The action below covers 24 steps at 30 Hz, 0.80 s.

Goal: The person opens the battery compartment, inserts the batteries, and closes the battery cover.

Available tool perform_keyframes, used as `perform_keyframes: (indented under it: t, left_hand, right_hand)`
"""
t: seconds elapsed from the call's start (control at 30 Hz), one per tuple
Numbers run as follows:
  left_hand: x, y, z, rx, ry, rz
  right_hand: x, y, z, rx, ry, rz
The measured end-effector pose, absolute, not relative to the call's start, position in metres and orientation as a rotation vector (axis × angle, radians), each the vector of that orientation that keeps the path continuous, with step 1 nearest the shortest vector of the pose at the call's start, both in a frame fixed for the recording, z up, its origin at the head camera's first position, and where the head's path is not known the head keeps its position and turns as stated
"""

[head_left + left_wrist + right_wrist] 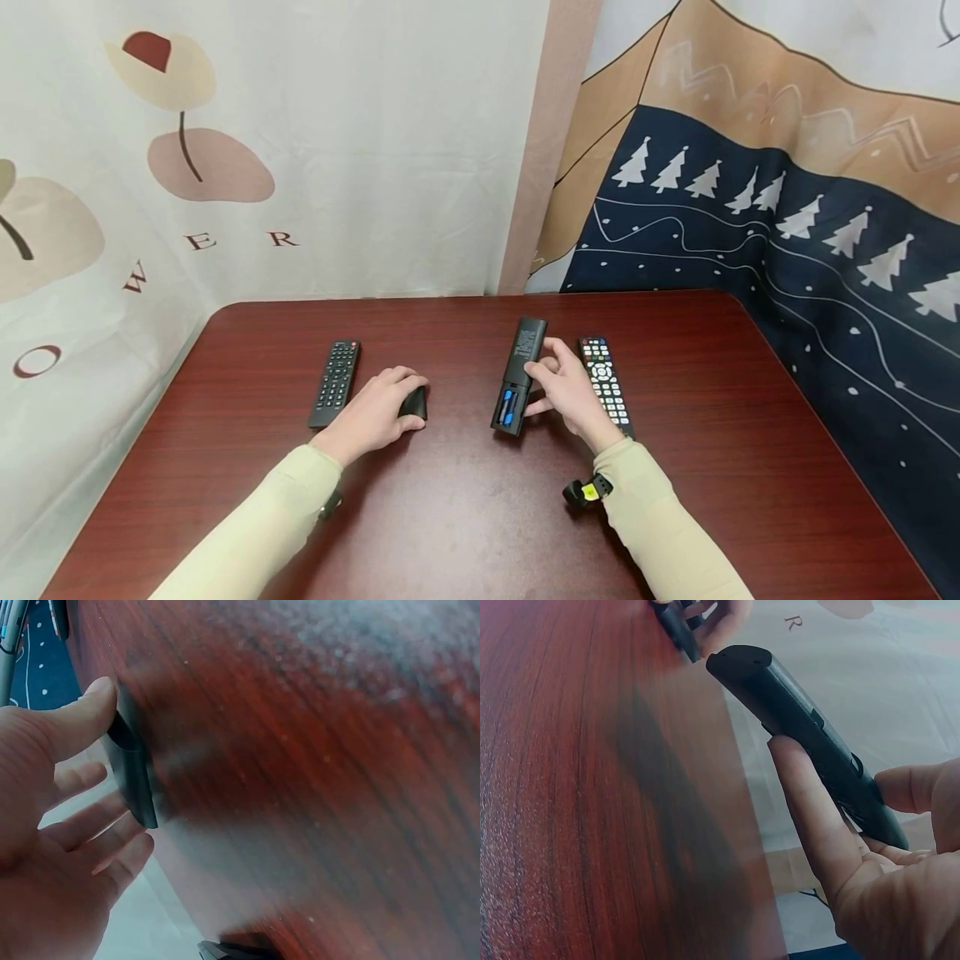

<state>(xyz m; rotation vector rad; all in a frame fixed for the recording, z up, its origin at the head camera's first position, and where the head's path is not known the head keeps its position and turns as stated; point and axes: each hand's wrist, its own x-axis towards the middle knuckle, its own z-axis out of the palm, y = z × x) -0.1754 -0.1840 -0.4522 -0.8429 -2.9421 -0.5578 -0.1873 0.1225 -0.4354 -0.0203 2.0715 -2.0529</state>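
Observation:
My right hand (566, 387) grips a black remote control (527, 340), its back turned up and its battery compartment uncovered. Blue batteries (509, 406) lie inside that compartment. From the right wrist view the remote (795, 712) is seen end-on and tilted above the table, with the thumb on one side and fingers on the other. My left hand (378, 412) pinches a small black battery cover (414, 403) low over the table. Seen from the left wrist, the cover (133, 769) is a thin curved piece between thumb and fingers.
Left of the left hand lies a dark remote with small buttons (337, 379). Another remote with white buttons (603, 379) lies beside the right hand, partly covered by it. The brown table (450, 517) ends at the back against printed curtains (375, 167).

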Motion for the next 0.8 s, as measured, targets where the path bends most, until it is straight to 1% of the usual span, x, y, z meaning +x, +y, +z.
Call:
perform_keyframes:
  t: [0.8]
  left_hand:
    - [-0.171,-0.161,-0.452,-1.034,-2.698,-0.672]
  right_hand:
    - [-0.192,0.121,-0.437,-0.034,2.069,-2.034]
